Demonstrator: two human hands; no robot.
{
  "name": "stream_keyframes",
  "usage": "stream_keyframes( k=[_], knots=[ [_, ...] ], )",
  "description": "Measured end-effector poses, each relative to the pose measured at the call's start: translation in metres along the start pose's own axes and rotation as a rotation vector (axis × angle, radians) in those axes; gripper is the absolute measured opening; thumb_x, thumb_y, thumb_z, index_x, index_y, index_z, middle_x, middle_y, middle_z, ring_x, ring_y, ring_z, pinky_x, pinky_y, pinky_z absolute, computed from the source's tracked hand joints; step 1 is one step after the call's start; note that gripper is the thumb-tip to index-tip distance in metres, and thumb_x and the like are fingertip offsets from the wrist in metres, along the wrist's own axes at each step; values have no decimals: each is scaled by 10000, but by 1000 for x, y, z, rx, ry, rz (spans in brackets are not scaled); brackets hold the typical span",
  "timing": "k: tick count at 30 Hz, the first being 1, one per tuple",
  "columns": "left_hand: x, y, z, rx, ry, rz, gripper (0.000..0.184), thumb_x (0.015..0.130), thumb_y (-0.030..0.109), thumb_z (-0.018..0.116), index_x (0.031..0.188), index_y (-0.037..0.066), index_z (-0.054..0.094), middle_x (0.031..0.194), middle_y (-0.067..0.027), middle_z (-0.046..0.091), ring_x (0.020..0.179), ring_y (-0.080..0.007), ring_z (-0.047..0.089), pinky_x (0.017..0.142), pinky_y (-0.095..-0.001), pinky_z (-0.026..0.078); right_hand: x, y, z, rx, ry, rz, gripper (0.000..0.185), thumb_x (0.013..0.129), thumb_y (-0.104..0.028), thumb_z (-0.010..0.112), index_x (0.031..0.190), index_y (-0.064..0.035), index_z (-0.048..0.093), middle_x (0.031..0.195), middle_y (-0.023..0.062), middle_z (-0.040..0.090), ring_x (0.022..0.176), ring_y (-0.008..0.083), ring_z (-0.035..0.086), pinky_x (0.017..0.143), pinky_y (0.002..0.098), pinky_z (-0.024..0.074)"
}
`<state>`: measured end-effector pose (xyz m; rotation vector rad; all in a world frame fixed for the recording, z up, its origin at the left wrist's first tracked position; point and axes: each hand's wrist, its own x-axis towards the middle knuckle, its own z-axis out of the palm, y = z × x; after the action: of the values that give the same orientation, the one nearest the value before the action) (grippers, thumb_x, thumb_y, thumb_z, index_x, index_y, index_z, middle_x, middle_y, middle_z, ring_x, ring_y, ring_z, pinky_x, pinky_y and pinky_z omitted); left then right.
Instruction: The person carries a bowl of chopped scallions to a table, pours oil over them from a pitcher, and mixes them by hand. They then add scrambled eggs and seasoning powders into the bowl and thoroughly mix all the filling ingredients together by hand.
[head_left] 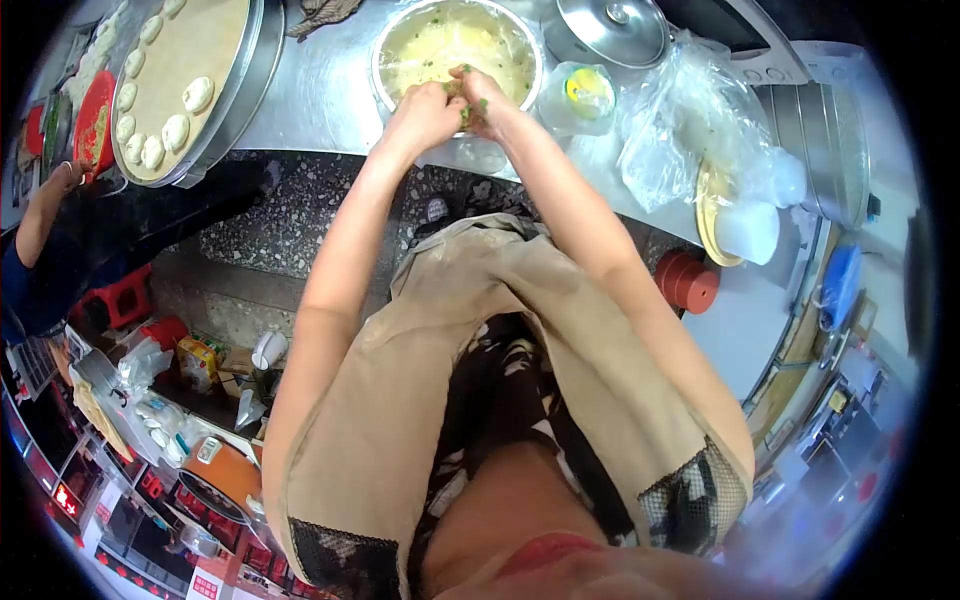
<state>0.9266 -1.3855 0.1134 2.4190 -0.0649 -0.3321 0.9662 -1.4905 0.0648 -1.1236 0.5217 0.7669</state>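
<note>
A wide metal bowl (534, 70) on the steel counter holds a pale yellow mixture (440, 52) with green bits. Over its near edge, my left hand (428, 117) has its fingers curled inward. My right hand (483, 103) meets it there, fingers bent, with green bits stuck on the skin. Something small and brownish shows between the fingertips of both hands, too small to name. Right of the bowl stands a clear plastic container (580, 98) with a yellow and green label.
At the upper left, a round tray (200, 60) carries white dough pieces. Beyond it, another person's hand (68, 177) touches a red basin (95, 120). A lidded pot (615, 30), plastic bags (690, 110) and a white cup (748, 230) are at the right.
</note>
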Motion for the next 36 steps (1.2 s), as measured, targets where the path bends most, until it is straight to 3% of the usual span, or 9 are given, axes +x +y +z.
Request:
stream_keyframes(
  k=[6, 10, 11, 13, 17, 21, 27, 28, 36],
  knots=[
    [71, -57, 22, -112, 239, -120, 343, 666, 115, 451, 909, -87, 583, 914, -259, 580, 901, -365, 556, 831, -373, 416, 90, 8, -67, -1147, 361, -886, 303, 798, -211, 425, 963, -4, 571, 905, 199, 589, 847, 274, 559, 739, 369, 424],
    [77, -46, 23, -503, 113, -334, 416, 675, 134, 441, 1008, -93, 540, 1014, -282, 538, 1031, -350, 497, 871, -338, 391, 3, -26, -13, -570, 276, -427, 320, 821, -214, 409, 1014, 9, 533, 922, 180, 592, 861, 270, 571, 752, 385, 444],
    [84, -51, 26, -424, -45, -476, 536, 687, 152, 443, 1183, -49, 415, 1228, -289, 375, 1209, -357, 302, 971, -368, 278, 3, -25, -6, -58, 241, -104, 330, 832, -221, 403, 1036, 14, 514, 933, 169, 591, 853, 271, 578, 743, 397, 456],
    [89, -49, 68, -460, 311, -647, 667, 694, 171, 451, 1304, 5, 238, 1356, -248, 177, 1277, -395, 63, 1020, -446, 131, 19, -12, -13, -185, 268, -113, 334, 843, -226, 390, 1056, 13, 488, 949, 153, 585, 811, 273, 592, 708, 418, 480],
    [128, -120, 139, -144, 104, -486, 565, 765, 254, 411, 1270, 22, 309, 1355, -160, 232, 1241, -387, 145, 1011, -430, 151, 63, 26, -35, 377, 132, -7, 302, 834, -204, 388, 1027, -7, 509, 948, 143, 590, 769, 281, 598, 692, 455, 488],
    [129, -129, 180, -52, 328, -398, 402, 780, 220, 398, 1138, 64, 494, 1218, -128, 445, 1173, -272, 345, 966, -324, 266, 78, 39, -16, 260, 612, -232, 288, 821, -215, 439, 1045, -40, 488, 915, 150, 560, 754, 279, 560, 638, 431, 466],
    [77, -48, 108, -544, 350, -409, 350, 738, 154, 482, 1049, -1, 522, 1043, -191, 545, 953, -256, 530, 822, -313, 390, 71, 34, -14, 354, 458, -208, 263, 821, -209, 414, 977, -18, 506, 855, 146, 564, 694, 272, 562, 573, 402, 465],
    [65, -15, 95, -1195, 706, -480, 253, 686, 82, 550, 911, -33, 566, 925, -190, 592, 881, -306, 564, 750, -330, 426, 65, 29, -16, 496, 343, -162, 376, 775, -95, 483, 1140, -109, 392, 998, 126, 521, 830, 236, 544, 671, 366, 460],
    [42, 13, 75, -892, 837, -459, 282, 746, 178, 590, 888, -64, 563, 896, -211, 589, 851, -318, 562, 765, -344, 414, 12, 9, 4, 412, 248, -312, 381, 768, -82, 471, 1135, -27, 381, 955, 144, 524, 796, 229, 545, 652, 343, 461]
  ],
)
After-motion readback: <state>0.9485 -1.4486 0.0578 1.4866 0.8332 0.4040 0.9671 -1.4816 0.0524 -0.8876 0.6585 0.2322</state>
